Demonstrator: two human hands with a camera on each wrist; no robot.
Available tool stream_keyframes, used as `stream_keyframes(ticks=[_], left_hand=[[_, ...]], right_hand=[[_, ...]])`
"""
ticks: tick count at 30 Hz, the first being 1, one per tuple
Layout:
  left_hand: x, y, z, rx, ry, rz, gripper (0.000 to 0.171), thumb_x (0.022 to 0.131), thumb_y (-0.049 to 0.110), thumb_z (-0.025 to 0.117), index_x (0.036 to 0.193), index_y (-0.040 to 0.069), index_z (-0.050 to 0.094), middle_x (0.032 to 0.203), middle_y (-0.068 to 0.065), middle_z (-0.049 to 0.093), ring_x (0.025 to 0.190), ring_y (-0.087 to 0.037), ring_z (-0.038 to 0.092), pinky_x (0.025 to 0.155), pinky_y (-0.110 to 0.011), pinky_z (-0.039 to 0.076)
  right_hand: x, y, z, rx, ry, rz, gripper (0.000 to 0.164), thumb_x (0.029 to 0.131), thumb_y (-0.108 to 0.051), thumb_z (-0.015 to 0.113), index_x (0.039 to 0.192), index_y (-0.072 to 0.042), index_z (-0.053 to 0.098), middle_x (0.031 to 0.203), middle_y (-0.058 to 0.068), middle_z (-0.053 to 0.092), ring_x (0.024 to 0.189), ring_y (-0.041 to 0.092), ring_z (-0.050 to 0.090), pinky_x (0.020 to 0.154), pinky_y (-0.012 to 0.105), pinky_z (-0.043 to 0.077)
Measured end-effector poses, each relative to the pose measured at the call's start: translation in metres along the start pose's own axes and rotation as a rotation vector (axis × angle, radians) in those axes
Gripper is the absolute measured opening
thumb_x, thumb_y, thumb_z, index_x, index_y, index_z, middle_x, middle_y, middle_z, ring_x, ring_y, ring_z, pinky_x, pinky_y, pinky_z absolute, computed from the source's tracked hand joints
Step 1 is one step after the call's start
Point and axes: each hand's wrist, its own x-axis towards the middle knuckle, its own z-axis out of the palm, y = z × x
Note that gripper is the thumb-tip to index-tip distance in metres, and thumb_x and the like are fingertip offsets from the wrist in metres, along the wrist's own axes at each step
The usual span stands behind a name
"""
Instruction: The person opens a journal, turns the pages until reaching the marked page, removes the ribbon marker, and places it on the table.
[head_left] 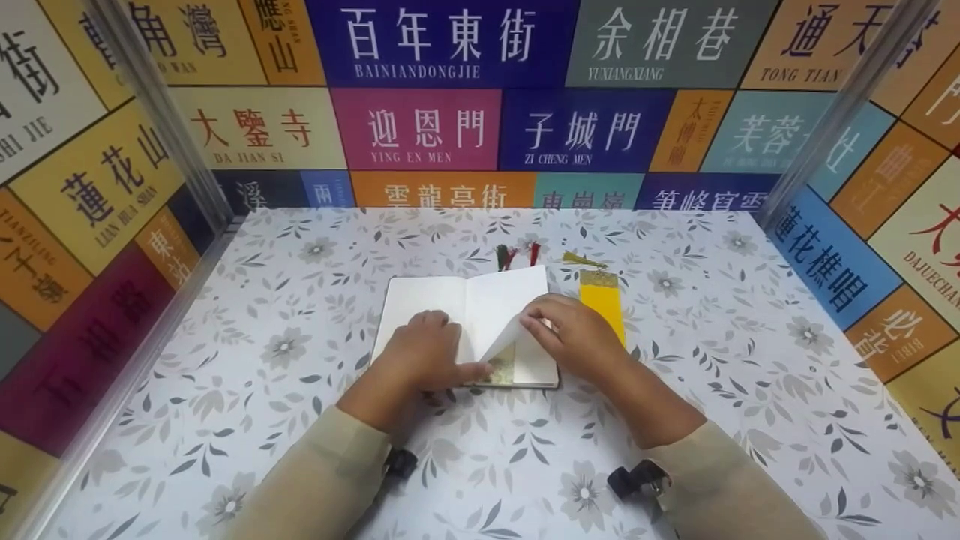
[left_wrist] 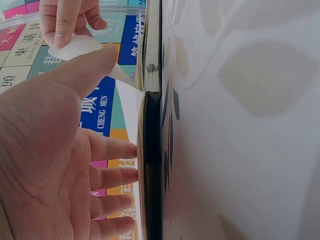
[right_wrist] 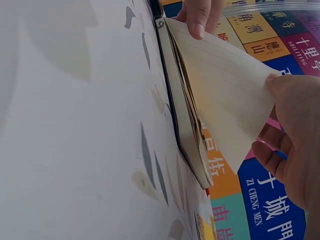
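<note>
An open notebook (head_left: 420, 296) with blank pages and a dark cover lies on the table. My left hand (head_left: 427, 349) rests on its left page, fingers fairly straight and thumb reaching across the gutter. Between thumb and fingers, my right hand (head_left: 574, 334) pinches a lifted page (head_left: 499, 307), which also shows raised in the right wrist view (right_wrist: 225, 85). Beneath that page, part of a gold-green patterned strip (head_left: 501, 369) shows; the page hides the rest. Green and red tassels (head_left: 517, 256) stick out past the notebook's top edge.
Just right of the notebook lies a yellow strip (head_left: 600, 304) with a gold patterned end, partly behind the right hand. A yellow-green tassel (head_left: 585, 260) lies above it. The floral tablecloth (head_left: 285, 345) meets walls of coloured sign panels (head_left: 420, 127) at the back and sides.
</note>
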Motion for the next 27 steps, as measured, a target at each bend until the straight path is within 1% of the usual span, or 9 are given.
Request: stream_keyframes(ticks=[6, 8, 12, 15, 19, 21, 23, 25, 27], left_hand=[[0.0004, 0.0005, 0.0001, -0.005, 0.01, -0.008, 0.09, 0.088, 0.082, 0.063, 0.137, 0.006, 0.067, 0.152, -0.018, 0.056, 0.138, -0.039, 0.055, 0.117, -0.055, 0.05], [0.0006, 0.0006, 0.0, -0.006, 0.015, -0.009, 0.088, 0.089, 0.081, 0.064, 0.133, 0.006, 0.068, 0.151, -0.018, 0.057, 0.136, -0.038, 0.056, 0.116, -0.054, 0.051], [0.0011, -0.0001, 0.0006, -0.005, 0.037, 0.001, 0.084, 0.089, 0.079, 0.065, 0.129, 0.005, 0.069, 0.149, -0.018, 0.059, 0.134, -0.038, 0.058, 0.114, -0.055, 0.052], [0.0011, -0.0007, 0.0013, 0.007, 0.06, 0.009, 0.08, 0.091, 0.076, 0.065, 0.126, 0.004, 0.07, 0.147, -0.018, 0.061, 0.131, -0.038, 0.06, 0.111, -0.055, 0.054], [0.0017, -0.0011, 0.0017, 0.036, 0.085, 0.017, 0.076, 0.092, 0.075, 0.065, 0.122, 0.005, 0.072, 0.14, -0.016, 0.064, 0.124, -0.036, 0.062, 0.105, -0.055, 0.057], [0.0021, -0.0011, 0.0016, 0.047, 0.09, 0.018, 0.077, 0.092, 0.075, 0.065, 0.125, 0.006, 0.071, 0.138, -0.016, 0.065, 0.123, -0.035, 0.063, 0.104, -0.054, 0.057], [0.0026, -0.0011, 0.0012, 0.045, 0.099, 0.015, 0.08, 0.092, 0.075, 0.066, 0.132, 0.005, 0.069, 0.139, -0.016, 0.065, 0.124, -0.035, 0.063, 0.106, -0.054, 0.057], [0.0031, -0.0008, 0.0005, 0.026, 0.108, 0.004, 0.088, 0.092, 0.074, 0.068, 0.146, 0.005, 0.06, 0.143, -0.018, 0.063, 0.13, -0.037, 0.061, 0.11, -0.054, 0.056], [0.0039, -0.0006, 0.0001, 0.001, 0.122, -0.009, 0.099, 0.091, 0.071, 0.071, 0.16, 0.006, 0.046, 0.15, -0.018, 0.059, 0.136, -0.038, 0.059, 0.113, -0.054, 0.054]], right_hand=[[-0.0002, 0.0002, -0.0002, 0.026, 0.005, 0.015, 0.022, 0.108, -0.04, 0.063, 0.114, -0.024, 0.076, 0.125, -0.005, 0.076, 0.126, 0.021, 0.069, 0.114, 0.045, 0.055], [-0.0002, 0.0006, -0.0005, 0.035, 0.007, 0.025, 0.024, 0.109, -0.042, 0.062, 0.119, -0.026, 0.076, 0.13, -0.005, 0.075, 0.13, 0.022, 0.067, 0.117, 0.046, 0.054], [-0.0004, 0.0025, -0.0007, 0.032, 0.002, 0.034, 0.032, 0.109, -0.045, 0.059, 0.134, -0.029, 0.072, 0.141, -0.006, 0.071, 0.14, 0.023, 0.062, 0.123, 0.048, 0.049], [-0.0007, 0.0032, -0.001, 0.031, -0.004, 0.022, 0.037, 0.11, -0.044, 0.059, 0.141, -0.028, 0.069, 0.147, -0.005, 0.068, 0.145, 0.024, 0.059, 0.126, 0.05, 0.045], [-0.0011, 0.0038, -0.0011, 0.034, 0.01, -0.01, 0.037, 0.11, -0.039, 0.059, 0.143, -0.026, 0.068, 0.149, -0.004, 0.067, 0.146, 0.025, 0.057, 0.126, 0.051, 0.044], [-0.0011, 0.0044, -0.0008, 0.034, 0.019, -0.025, 0.036, 0.111, -0.037, 0.059, 0.143, -0.026, 0.069, 0.149, -0.004, 0.068, 0.146, 0.025, 0.058, 0.126, 0.05, 0.044], [-0.0011, 0.0049, -0.0006, 0.035, 0.024, -0.035, 0.035, 0.111, -0.036, 0.058, 0.142, -0.025, 0.069, 0.148, -0.003, 0.068, 0.145, 0.026, 0.058, 0.126, 0.05, 0.045], [-0.0009, 0.005, -0.0003, 0.036, 0.026, -0.036, 0.034, 0.111, -0.036, 0.058, 0.142, -0.025, 0.069, 0.147, -0.003, 0.069, 0.145, 0.026, 0.059, 0.126, 0.05, 0.045], [-0.0009, 0.0053, -0.0002, 0.038, 0.026, -0.036, 0.034, 0.112, -0.036, 0.057, 0.142, -0.025, 0.069, 0.147, -0.004, 0.069, 0.144, 0.026, 0.059, 0.125, 0.05, 0.045]])
